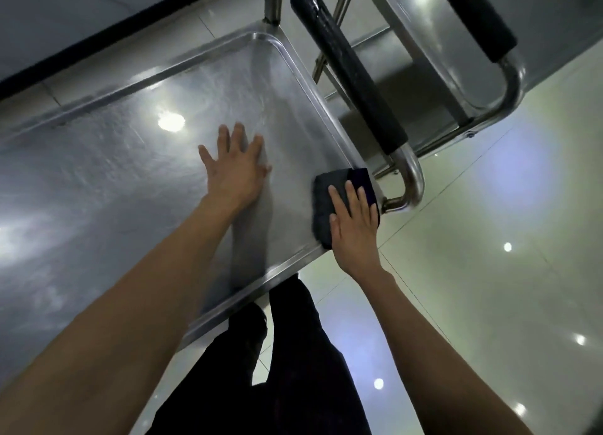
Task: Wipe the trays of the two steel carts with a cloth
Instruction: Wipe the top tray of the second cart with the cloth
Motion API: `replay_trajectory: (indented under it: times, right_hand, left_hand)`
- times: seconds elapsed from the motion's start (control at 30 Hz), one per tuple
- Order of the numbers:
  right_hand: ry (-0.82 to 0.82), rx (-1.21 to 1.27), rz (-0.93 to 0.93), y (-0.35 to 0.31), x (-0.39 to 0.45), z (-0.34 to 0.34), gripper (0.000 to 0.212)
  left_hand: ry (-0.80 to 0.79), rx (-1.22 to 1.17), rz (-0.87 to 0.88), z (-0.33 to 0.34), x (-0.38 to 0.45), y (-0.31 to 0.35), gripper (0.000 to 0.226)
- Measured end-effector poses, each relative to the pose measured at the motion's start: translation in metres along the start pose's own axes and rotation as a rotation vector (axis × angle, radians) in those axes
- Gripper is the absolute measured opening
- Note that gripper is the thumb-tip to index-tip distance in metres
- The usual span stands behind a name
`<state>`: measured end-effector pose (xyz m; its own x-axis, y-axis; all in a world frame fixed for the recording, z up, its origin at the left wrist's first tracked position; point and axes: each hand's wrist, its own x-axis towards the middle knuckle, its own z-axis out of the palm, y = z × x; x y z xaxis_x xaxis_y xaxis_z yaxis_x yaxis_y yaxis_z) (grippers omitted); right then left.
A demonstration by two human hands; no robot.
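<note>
The top steel tray (107,173) of the near cart fills the left and middle of the head view. My left hand (233,170) lies flat on it with fingers spread. A dark folded cloth (329,203) sits at the tray's near right corner. My right hand (354,229) presses on that cloth with straight fingers. The near cart's black-padded handle (352,72) runs just right of the tray. A second steel cart (450,52) with its own black-padded handle (479,13) stands at the top right.
Glossy pale floor tiles (489,271) spread to the right and below. My dark-trousered legs (287,363) stand close to the tray's near edge. A wall with a dark baseboard (98,39) runs behind the cart at the upper left.
</note>
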<state>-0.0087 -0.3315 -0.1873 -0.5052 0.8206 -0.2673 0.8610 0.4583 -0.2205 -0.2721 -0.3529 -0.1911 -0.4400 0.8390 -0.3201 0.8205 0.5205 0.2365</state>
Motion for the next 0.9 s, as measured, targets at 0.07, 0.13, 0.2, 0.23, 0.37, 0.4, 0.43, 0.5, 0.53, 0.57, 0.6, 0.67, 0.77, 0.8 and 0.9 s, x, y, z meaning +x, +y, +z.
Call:
replay_trajectory:
  times: [0.07,0.13,0.2,0.23,0.37,0.4,0.43,0.5,0.53,0.57,0.6,0.67,0.77,0.8,0.9]
  right_hand:
    - [0.024,-0.018,0.019,-0.006,0.000,-0.001,0.053]
    - [0.031,-0.031,0.014,-0.012,0.002,-0.001,0.052]
    - [0.016,-0.022,-0.011,-0.016,0.008,0.001,0.052]
    - [0.007,-0.011,-0.024,-0.018,0.013,0.002,0.052]
    - [-0.004,0.000,-0.077,-0.039,0.045,0.002,0.053]
    - [-0.005,0.000,-0.100,-0.045,0.056,0.002,0.054]
    - [-0.010,0.002,-0.125,-0.051,0.068,0.002,0.054]
    - [-0.019,0.006,-0.179,-0.066,0.093,0.003,0.054]
    - [-0.019,0.010,-0.204,-0.075,0.106,0.003,0.054]
    - [-0.018,0.013,-0.225,-0.085,0.120,0.004,0.054]
    - [-0.018,0.016,-0.243,-0.096,0.135,0.005,0.054]
    - [-0.021,0.019,-0.276,-0.118,0.167,0.005,0.054]
    - [-0.039,0.027,-0.327,-0.152,0.217,0.004,0.054]
    - [-0.043,0.033,-0.348,-0.163,0.233,0.003,0.054]
    - [-0.044,0.035,-0.416,-0.192,0.276,0.000,0.055]
  left_hand:
    - [-0.005,-0.017,-0.018,0.001,0.000,-0.002,0.060]
    - [-0.010,-0.020,-0.034,-0.001,-0.001,-0.003,0.060]
    - [-0.002,0.001,-0.024,-0.004,-0.002,-0.003,0.059]
    - [0.008,0.010,-0.016,-0.006,-0.003,-0.004,0.058]
    - [0.128,-0.047,-0.028,-0.014,-0.003,-0.018,0.050]
    - [0.158,-0.062,-0.049,-0.015,-0.003,-0.025,0.048]
    - [0.181,-0.067,-0.070,-0.016,-0.005,-0.032,0.045]
    - [0.210,-0.071,-0.112,-0.017,-0.008,-0.043,0.038]
    - [0.207,-0.073,-0.125,-0.016,-0.010,-0.046,0.035]
    - [0.194,-0.069,-0.130,-0.015,-0.011,-0.047,0.034]
    - [0.176,-0.063,-0.132,-0.014,-0.010,-0.047,0.034]
    - [0.146,-0.075,-0.152,-0.013,-0.008,-0.047,0.035]
    - [0.124,-0.097,-0.189,-0.013,-0.007,-0.046,0.039]
    - [0.123,-0.099,-0.191,-0.013,-0.008,-0.045,0.041]
    - [0.129,-0.116,-0.199,-0.011,-0.009,-0.045,0.042]
